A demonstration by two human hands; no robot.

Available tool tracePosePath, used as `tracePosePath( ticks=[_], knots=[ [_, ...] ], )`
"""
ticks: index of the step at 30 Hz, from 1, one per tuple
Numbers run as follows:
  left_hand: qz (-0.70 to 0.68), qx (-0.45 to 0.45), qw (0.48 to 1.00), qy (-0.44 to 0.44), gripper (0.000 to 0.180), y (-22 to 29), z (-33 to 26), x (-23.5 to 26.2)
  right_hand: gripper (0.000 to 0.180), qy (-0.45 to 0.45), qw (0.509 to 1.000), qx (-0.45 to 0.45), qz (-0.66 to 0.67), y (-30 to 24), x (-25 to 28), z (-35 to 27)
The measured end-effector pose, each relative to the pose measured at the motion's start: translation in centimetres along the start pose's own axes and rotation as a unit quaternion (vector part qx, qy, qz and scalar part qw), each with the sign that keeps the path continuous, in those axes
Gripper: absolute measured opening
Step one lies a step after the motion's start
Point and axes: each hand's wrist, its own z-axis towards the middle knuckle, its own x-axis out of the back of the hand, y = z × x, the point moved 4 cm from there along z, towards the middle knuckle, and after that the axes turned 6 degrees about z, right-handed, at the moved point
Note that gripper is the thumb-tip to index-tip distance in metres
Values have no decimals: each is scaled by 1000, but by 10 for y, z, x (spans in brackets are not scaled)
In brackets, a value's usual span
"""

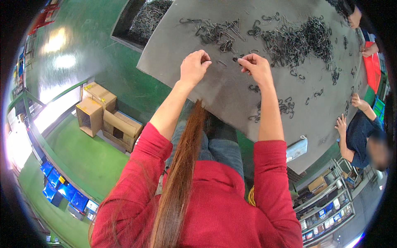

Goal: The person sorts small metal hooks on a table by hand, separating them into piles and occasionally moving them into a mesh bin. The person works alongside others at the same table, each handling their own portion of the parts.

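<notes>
Both my hands hover above the near left part of a grey tabletop (223,84). My left hand (194,67) is closed, thumb and fingertips pressed together; what they hold, if anything, is too small to make out. To its right, my right hand (258,68) pinches a small dark metal hook (235,59) at thumb and forefinger. Just beyond my fingers lies a loose pile of dark hooks and thin wire pieces (219,33). A larger tangled heap of hooks (304,39) spreads farther right. Small groups of hooks (285,107) lie to the right of my right forearm.
A black crate (121,22) full of metal pieces stands beyond the table's left corner. Cardboard boxes (99,109) sit on the green floor at left. A light blue pouch (297,149) lies at the near right table edge. Co-workers' hands (359,102) work along the right side.
</notes>
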Motion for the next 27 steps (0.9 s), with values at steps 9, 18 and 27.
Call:
tracePosePath(
  ticks=[9,18,27],
  knots=[
    [-325,130,934,-78,17,-22,28,47,15,-40,977,-18,210,24,19,1],
    [-134,95,980,112,24,-31,80,66,16,-98,952,-43,286,-12,-17,26],
    [7,-5,996,84,18,-13,105,96,24,60,973,194,-113,-69,-81,93]
  ],
)
